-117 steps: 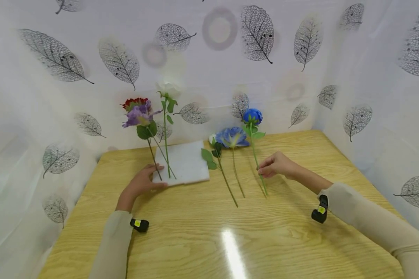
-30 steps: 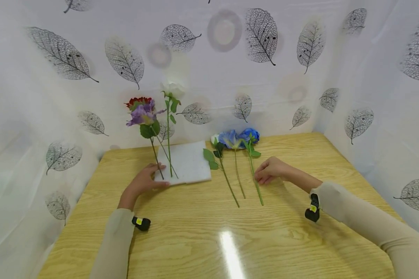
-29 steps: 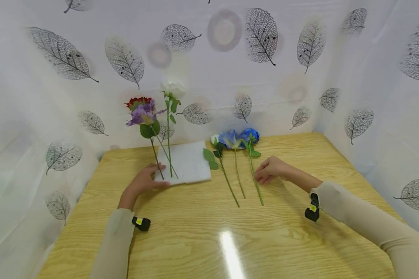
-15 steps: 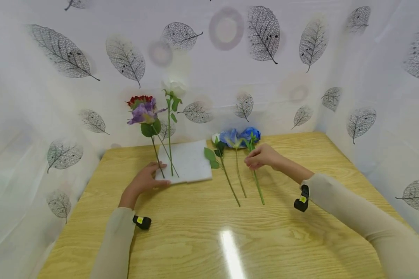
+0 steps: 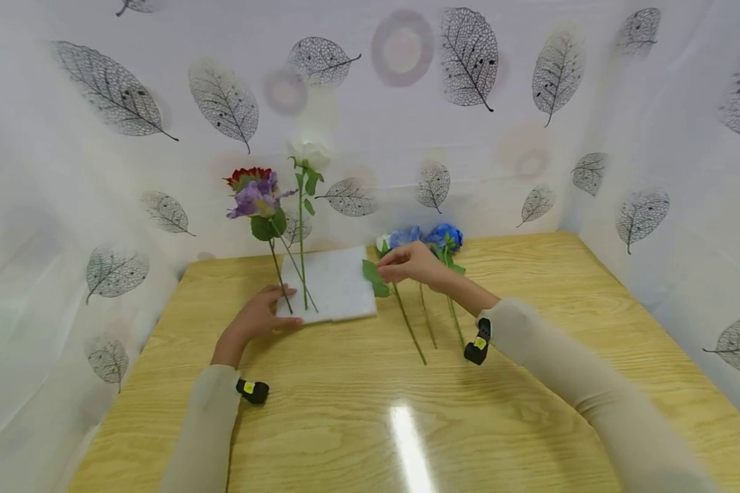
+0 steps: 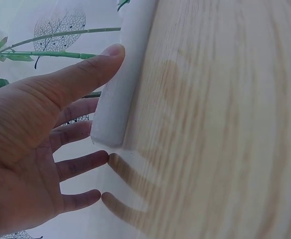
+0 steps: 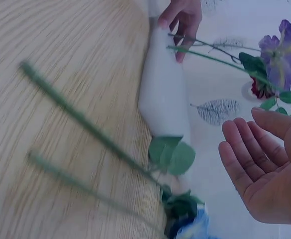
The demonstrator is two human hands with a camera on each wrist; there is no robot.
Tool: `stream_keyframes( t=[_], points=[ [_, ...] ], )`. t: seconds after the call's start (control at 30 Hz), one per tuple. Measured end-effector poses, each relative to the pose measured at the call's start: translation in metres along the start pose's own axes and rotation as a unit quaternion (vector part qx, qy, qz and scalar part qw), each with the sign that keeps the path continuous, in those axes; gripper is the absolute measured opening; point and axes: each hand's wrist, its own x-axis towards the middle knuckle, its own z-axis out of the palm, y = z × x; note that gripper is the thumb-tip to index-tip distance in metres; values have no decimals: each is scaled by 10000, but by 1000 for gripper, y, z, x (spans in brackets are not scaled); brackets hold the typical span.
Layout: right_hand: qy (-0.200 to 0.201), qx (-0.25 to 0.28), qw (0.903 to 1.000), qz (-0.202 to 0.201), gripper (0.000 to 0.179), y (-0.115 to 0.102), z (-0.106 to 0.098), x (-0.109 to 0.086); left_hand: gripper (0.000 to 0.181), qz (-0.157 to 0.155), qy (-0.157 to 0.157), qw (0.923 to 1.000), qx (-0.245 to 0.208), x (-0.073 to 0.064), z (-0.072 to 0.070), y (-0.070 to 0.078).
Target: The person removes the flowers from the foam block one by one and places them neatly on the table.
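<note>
My left hand (image 5: 255, 318) holds the left end of a white foam block (image 5: 345, 284), its thumb on the front edge and fingers round the far side, as the left wrist view shows. Three artificial flowers stand in the block: a red flower (image 5: 247, 174), a purple flower (image 5: 255, 197) and a white rose (image 5: 309, 156). My right hand (image 5: 416, 263) hovers over the lying flowers, fingers loosely bent and holding nothing in the right wrist view. Under and beside it lie a white flower (image 5: 383, 242), a light-blue flower (image 5: 405, 237) and a deep-blue flower (image 5: 446, 236).
The wooden table (image 5: 321, 418) carries everything, with a light reflection near its front. A white curtain (image 5: 370, 123) printed with dark leaves stands behind and at both sides. Stems of the lying flowers point toward the front.
The deep-blue flower was lowered from upright to lying beside the other two. My right hand let go of its stem and moved left across the lying flowers. My left hand stays on the block.
</note>
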Motion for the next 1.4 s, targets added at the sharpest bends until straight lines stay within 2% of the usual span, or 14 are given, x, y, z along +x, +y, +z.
stream_keyframes(
  t=[0.13,0.3,0.6,1.13,1.4],
  points=[
    [-190,253,9994,-168,29,-6,22,15,79,6,13,10000,-26,-1,0,1],
    [-331,259,9989,-206,25,-12,44,29,79,-77,-28,9999,-98,0,0,0],
    [-401,544,9967,-448,30,-18,74,45,80,-109,43,9999,-77,1,1,0],
    [-743,1028,9902,-579,34,-21,100,68,83,-84,-15,10000,-37,3,1,-6],
    [-719,913,9919,-509,29,-18,110,75,81,-59,12,10000,-72,2,1,-3]
  ],
)
